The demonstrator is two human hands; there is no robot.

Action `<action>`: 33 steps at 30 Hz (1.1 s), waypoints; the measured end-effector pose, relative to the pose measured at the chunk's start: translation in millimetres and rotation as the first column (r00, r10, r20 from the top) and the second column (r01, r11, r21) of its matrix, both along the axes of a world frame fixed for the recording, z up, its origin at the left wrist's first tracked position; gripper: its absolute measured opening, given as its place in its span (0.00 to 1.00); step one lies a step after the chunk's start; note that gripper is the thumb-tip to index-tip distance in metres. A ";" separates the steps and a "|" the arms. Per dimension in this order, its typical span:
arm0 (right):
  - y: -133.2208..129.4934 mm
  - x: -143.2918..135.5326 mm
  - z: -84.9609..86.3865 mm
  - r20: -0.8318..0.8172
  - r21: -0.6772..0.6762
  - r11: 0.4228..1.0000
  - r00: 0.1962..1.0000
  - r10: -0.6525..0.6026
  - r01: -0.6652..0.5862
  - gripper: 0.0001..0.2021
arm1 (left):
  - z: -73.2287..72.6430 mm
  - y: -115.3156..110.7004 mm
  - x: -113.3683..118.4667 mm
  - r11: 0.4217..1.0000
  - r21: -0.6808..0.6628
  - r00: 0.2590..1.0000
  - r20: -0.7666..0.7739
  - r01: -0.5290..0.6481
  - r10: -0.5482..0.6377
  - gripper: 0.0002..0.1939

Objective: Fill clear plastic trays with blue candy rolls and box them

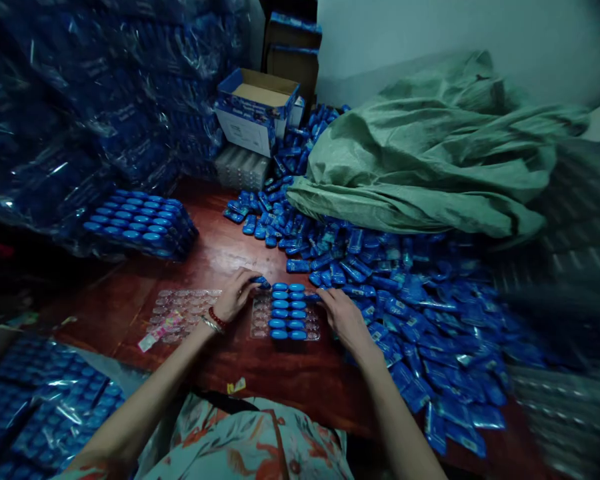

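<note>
A clear plastic tray (260, 320) lies flat on the table in front of me. Two columns of glossy blue, round-ended plastic containers (288, 313) stand in its middle, with vacant cups on both sides. My left hand (237, 293) is at the tray's far left corner, fingers pinching a small blue container (263, 283). At the right edge, my right hand (344, 319) pinches another blue container (312, 297), partly hidden by the fingers. A second clear tray (190, 303) lies to the left, a pink-and-white wrapper (160, 331) on top of it.
A large heap of blue containers (410, 313) spreads to the right and back, beneath a green sack (430, 147). Stacked filled trays (140, 220) stand left. Behind are an open carton (255, 100) and plastic-wrapped blue stacks (95, 100). More wrapped trays (55, 400) sit lower left.
</note>
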State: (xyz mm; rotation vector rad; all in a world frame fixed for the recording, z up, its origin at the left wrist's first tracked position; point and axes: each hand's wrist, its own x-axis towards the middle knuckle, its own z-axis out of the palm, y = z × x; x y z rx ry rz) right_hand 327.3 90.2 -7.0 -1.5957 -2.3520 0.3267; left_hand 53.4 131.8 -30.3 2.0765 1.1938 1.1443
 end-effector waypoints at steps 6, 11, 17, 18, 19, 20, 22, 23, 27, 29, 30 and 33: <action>2.4 4.8 -4.0 -0.197 0.063 0.997 0.980 -0.035 0.048 0.14 | -10.3 -8.7 -0.8 0.993 -0.056 0.993 0.034 -0.108 0.110 0.07; 13.2 7.0 -15.4 -0.203 0.058 0.998 0.979 -0.015 0.027 0.14 | -22.7 -13.5 -2.7 0.999 0.049 0.988 -0.151 -0.020 0.027 0.10; 12.7 3.4 -2.7 0.114 -0.029 0.999 0.993 0.030 -0.027 0.18 | -13.9 -11.1 -10.1 0.980 0.090 0.833 -0.544 0.179 -0.102 0.19; 13.0 1.9 2.5 0.181 -0.052 0.998 0.982 0.045 -0.036 0.19 | -10.3 -8.9 -9.2 0.976 0.079 0.801 -0.587 0.205 -0.121 0.18; 13.7 0.1 8.0 0.240 -0.076 0.996 0.969 0.061 -0.044 0.20 | -6.7 -6.4 -7.7 0.969 0.062 0.769 -0.622 0.237 -0.149 0.17; 14.8 -2.0 13.4 0.290 -0.100 0.994 0.954 0.079 -0.052 0.21 | -3.5 -3.6 -5.8 0.960 0.046 0.741 -0.647 0.275 -0.181 0.16; 17.8 -7.5 23.1 0.364 -0.143 0.987 0.924 0.119 -0.071 0.20 | 0.9 1.8 -1.8 0.937 0.017 0.702 -0.667 0.350 -0.250 0.14; 19.5 -11.2 26.9 0.392 -0.163 0.983 0.909 0.142 -0.083 0.19 | 1.9 4.2 -0.2 0.927 0.005 0.696 -0.662 0.376 -0.278 0.13; 27.3 -29.3 35.7 0.468 -0.237 0.963 0.853 0.230 -0.129 0.15 | -2.2 10.9 1.9 0.923 -0.030 0.723 -0.612 0.384 -0.320 0.11; 31.4 -34.1 38.1 0.469 -0.245 0.960 0.850 0.240 -0.136 0.14 | -6.2 13.4 0.2 0.932 -0.056 0.742 -0.589 0.358 -0.320 0.12; 32.8 -33.1 38.8 0.449 -0.241 0.961 0.863 0.234 -0.135 0.13 | -7.4 14.4 -1.3 0.936 -0.069 0.753 -0.575 0.346 -0.321 0.13; 29.0 -12.2 37.0 0.250 -0.225 0.968 0.954 0.163 -0.107 0.13 | -4.7 12.2 -6.6 0.949 -0.049 0.790 -0.541 0.312 -0.288 0.15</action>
